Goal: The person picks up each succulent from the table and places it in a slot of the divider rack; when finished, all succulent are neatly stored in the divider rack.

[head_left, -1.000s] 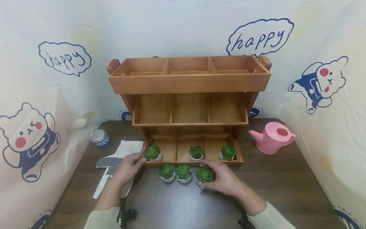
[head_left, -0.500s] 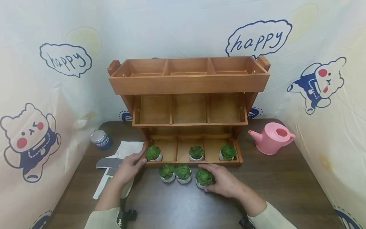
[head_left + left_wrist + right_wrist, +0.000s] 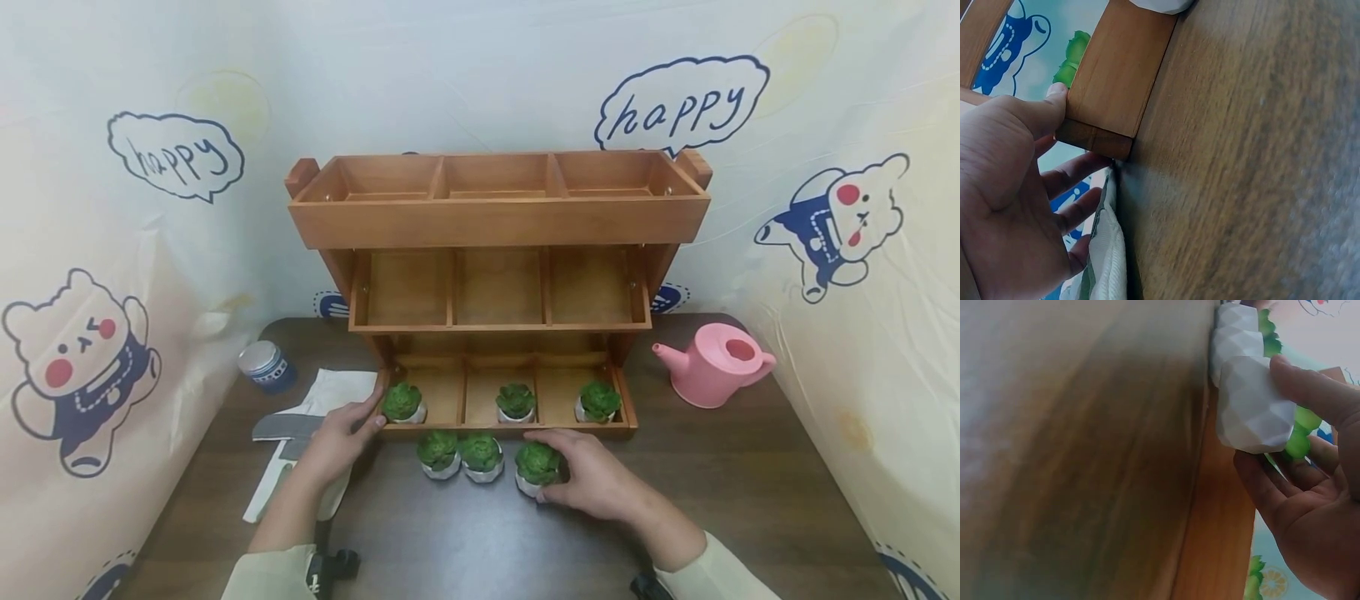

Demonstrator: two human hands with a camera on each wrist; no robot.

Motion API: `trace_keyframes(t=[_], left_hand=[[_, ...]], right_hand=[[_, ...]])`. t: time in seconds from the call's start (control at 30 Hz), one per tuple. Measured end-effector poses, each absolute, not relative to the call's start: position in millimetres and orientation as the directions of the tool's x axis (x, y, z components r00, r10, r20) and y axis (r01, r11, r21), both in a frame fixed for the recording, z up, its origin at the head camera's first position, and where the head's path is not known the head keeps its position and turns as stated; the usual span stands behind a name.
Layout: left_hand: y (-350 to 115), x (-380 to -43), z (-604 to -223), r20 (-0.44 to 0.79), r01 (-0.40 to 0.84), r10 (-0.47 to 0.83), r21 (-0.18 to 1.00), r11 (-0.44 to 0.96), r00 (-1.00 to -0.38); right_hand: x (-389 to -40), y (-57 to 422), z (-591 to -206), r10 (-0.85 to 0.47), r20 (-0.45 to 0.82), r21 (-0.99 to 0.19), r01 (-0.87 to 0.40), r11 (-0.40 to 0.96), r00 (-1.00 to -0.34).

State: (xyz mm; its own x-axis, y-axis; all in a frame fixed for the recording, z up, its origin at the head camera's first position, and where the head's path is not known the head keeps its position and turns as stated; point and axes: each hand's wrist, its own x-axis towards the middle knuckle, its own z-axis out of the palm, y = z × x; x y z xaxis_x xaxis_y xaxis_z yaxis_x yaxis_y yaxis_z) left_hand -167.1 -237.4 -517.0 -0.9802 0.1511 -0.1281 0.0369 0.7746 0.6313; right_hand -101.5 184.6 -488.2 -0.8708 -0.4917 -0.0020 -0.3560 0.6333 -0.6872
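Note:
In the head view my right hand (image 3: 596, 479) holds a small potted succulent (image 3: 537, 463), in front of the three-tier wooden shelf (image 3: 498, 221). The right wrist view shows the thumb and fingers on either side of its white faceted pot (image 3: 1255, 406). Whether this pot touches the table cannot be told. My left hand (image 3: 337, 442) holds the front left corner of the bottom tier. There the thumb (image 3: 1055, 103) lies at the front board, with other fingers along the end. Two potted succulents (image 3: 481, 455) stand close together left of the held one.
Inside the bottom tier sit three potted succulents, left (image 3: 402, 402), middle (image 3: 515, 402) and right (image 3: 597, 400). A pink watering can (image 3: 714, 364) stands at right. A blue jar (image 3: 266, 367) and white-and-grey cloth gloves (image 3: 318, 408) are at left on the brown table (image 3: 420, 550).
My right thumb has shifted a little lower and to the right on the held pot, which has barely moved. The left hand stays at the shelf corner.

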Motion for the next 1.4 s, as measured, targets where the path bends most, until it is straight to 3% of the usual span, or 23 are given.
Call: trace_keyframes(t=[1.4], left_hand=[[-239.2,-167.7,-519.5,-0.145,0.020,0.145,0.636,0.772,-0.979]], right_hand=[[-120.0,191.9,-433.5,-0.310,0.203,-0.724,-0.356,0.591,-0.929]])
